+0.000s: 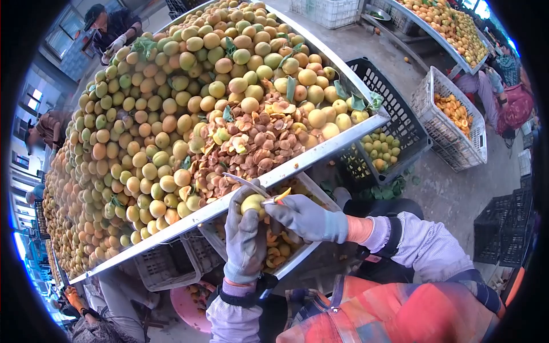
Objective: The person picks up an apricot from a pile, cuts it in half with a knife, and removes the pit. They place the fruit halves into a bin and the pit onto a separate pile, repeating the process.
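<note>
My left hand (246, 243), in a grey glove, is closed around a yellow-green apricot (253, 204) just in front of the metal rim (217, 207) of a sloping table. My right hand (306, 218), gloved too, grips a small knife (247, 183) whose thin blade lies along the top of the apricot. An orange-yellow piece (282, 195) sticks up by the right fingertips. Beyond both hands lies a heap of brown apricot pits (257, 146) on the table, beside whole apricots (160, 126). Under my hands, a crate (317, 191) holds cut orange halves, partly hidden.
To the right stand a black crate (403, 108) with green fruit and a white crate (443, 146) of orange halves. A pink basin (186, 311) and a grey crate (168, 266) sit below the table. Other people (106, 28) work around it.
</note>
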`<move>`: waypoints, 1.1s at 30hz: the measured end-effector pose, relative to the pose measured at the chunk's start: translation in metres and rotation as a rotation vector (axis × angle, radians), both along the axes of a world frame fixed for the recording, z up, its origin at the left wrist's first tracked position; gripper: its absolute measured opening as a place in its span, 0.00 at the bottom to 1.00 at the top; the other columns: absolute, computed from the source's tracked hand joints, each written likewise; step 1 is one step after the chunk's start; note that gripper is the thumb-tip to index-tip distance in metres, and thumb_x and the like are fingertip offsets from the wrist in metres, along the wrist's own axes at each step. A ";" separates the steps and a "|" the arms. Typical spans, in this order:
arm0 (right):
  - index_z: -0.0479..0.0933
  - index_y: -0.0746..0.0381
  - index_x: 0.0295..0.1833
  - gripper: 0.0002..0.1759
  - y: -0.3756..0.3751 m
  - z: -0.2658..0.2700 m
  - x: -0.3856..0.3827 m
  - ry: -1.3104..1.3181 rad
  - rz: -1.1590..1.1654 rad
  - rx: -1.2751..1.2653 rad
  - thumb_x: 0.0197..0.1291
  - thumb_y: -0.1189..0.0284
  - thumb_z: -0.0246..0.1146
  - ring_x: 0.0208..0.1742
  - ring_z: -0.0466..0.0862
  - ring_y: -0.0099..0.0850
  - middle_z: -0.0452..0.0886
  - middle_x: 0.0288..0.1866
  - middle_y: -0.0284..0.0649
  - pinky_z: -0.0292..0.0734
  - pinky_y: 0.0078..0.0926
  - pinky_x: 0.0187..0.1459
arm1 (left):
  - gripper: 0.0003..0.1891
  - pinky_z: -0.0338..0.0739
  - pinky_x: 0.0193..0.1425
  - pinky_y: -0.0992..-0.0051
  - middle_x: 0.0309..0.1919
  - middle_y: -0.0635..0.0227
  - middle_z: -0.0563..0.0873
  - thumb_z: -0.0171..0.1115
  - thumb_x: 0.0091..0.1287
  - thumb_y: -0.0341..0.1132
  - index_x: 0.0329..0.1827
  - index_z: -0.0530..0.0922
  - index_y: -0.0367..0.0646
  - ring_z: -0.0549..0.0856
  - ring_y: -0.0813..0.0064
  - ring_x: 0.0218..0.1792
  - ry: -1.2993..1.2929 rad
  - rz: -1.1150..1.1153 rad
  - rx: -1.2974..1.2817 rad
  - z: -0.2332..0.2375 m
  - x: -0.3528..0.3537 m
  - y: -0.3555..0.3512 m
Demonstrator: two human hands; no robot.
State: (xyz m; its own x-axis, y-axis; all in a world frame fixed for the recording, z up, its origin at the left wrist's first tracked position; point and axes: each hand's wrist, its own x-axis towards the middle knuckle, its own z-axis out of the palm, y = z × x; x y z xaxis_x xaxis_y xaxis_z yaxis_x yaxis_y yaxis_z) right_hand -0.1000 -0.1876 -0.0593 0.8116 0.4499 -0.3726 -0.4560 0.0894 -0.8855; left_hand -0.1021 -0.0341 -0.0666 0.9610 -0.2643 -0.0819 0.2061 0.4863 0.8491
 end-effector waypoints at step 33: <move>0.74 0.63 0.33 0.35 -0.010 0.021 -0.006 0.092 0.159 0.050 0.60 0.38 0.49 0.07 0.67 0.19 0.69 0.13 0.33 0.61 0.15 0.09 | 0.31 0.61 0.71 0.60 0.59 0.60 0.72 0.60 0.60 0.25 0.67 0.61 0.41 0.71 0.61 0.62 0.147 0.077 -0.454 -0.009 0.016 0.014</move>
State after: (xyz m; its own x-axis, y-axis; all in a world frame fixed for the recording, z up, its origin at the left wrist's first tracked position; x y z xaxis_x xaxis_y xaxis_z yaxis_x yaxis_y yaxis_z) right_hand -0.1064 -0.1977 -0.0380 0.6925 0.5897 -0.4156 -0.5466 0.0530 -0.8357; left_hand -0.0863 -0.0200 -0.0760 0.9662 -0.2330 -0.1108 0.2564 0.8200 0.5118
